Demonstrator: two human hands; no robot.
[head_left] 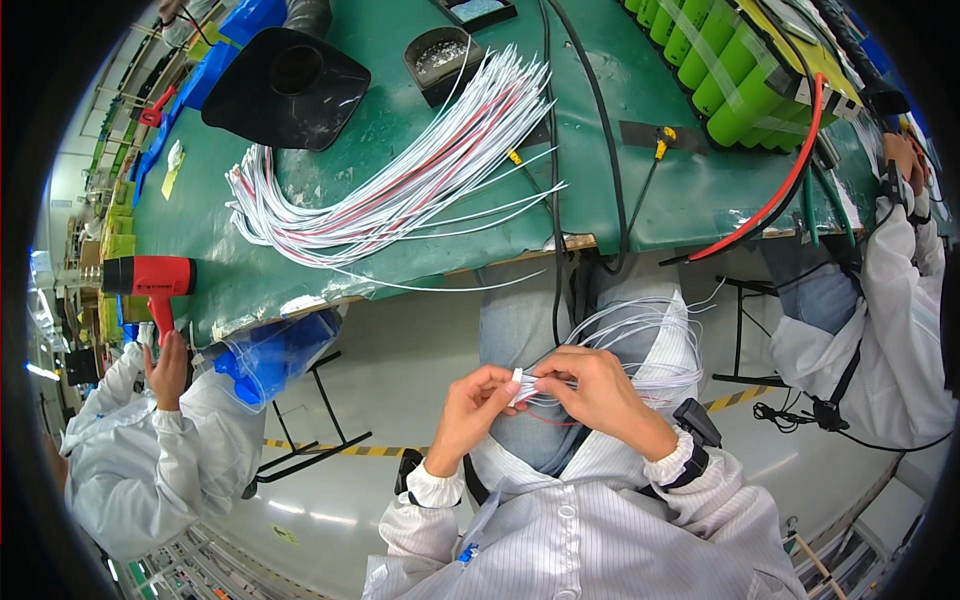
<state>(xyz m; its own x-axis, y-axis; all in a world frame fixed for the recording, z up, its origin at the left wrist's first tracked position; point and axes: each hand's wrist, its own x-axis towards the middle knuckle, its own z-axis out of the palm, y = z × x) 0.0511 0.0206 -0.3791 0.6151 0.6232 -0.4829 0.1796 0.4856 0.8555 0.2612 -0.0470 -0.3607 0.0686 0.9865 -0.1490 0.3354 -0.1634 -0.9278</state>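
Both hands pinched on white connector, below the green table (300,260) edge.
Left hand (470,410) and right hand (600,395) fingertips closed around small white connector (520,377); thin white wires (650,340) loop rightward from it.

The person wears a white, finely striped work coat with long sleeves that close in gathered elastic cuffs at both wrists. A black band with a small black box sits over the right cuff, at lower centre-right of the frame. Blue jeans cover the legs. The bare left hand (470,412) and bare right hand (600,392) wear no gloves.
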